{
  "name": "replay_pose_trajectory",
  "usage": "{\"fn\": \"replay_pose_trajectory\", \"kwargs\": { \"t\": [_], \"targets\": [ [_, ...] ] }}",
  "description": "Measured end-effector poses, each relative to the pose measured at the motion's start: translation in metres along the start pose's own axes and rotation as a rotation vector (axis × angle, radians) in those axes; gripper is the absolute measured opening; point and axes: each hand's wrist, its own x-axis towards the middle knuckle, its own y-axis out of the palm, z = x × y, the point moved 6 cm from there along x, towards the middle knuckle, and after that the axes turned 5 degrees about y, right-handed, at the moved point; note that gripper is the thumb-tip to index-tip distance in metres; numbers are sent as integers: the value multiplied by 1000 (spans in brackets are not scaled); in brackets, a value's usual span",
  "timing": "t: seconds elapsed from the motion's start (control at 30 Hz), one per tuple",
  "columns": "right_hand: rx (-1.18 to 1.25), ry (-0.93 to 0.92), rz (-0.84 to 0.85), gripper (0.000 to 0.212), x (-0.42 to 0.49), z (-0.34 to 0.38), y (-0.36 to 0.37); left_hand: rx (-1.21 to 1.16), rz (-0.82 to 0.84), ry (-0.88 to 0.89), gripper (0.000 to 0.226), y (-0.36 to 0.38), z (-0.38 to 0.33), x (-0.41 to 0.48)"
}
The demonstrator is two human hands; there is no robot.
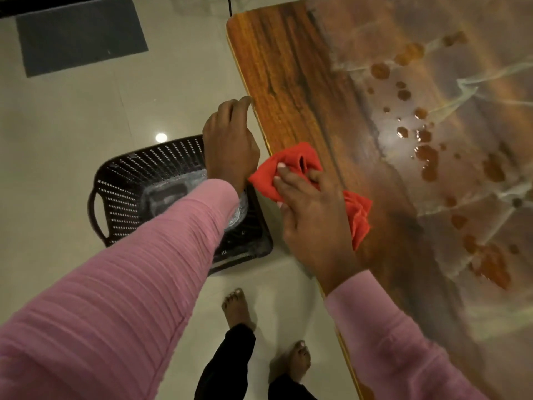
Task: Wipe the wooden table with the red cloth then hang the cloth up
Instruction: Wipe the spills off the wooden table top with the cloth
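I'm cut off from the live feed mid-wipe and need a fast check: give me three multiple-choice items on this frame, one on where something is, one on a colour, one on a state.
1. Where is the black basket?
A. on the table
B. on the floor beside the table's edge
C. hanging on a wall

2. What colour is the cloth under the right hand?
A. red
B. blue
C. white

3. What is the state of the wooden table?
A. wiped dry all over
B. covered with plates
C. wet drops remain on it

Answers:
1 B, the basket stands on the pale floor tiles below the left hand.
2 A, bright red fabric shows around the fingers pressing it to the tabletop.
3 C, brownish droplets glisten across the surface beyond the cloth.
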Motion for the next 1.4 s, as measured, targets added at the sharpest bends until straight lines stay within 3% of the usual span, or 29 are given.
{"fn": "replay_pose_trajectory", "kwargs": {
  "t": [0.37,0.7,0.83,0.93,1.1,1.27,1.4],
  "targets": [
    [15,-59,-27,42,-142,-34,-13,-38,-51,43,38,-3,-84,-100],
    [15,-118,-9,46,-250,-63,-27,73,67,170,37,9,-167,-175],
    [-33,-172,17,42,-266,-89,-36,74,113,141,38,15,-196,-204],
    [-19,-83,4,41,-265,-135,-49,64,111,72,38,14,-200,-215],
    [43,188,-160,41,-248,-214,-82,126,127,74,40,24,-216,-235],
    [64,282,-244,40,-249,-199,-81,168,164,38,43,35,-230,-244],
    [-10,185,-180,41,-268,-161,-64,231,192,11,49,38,-230,-249]
  ]
}}
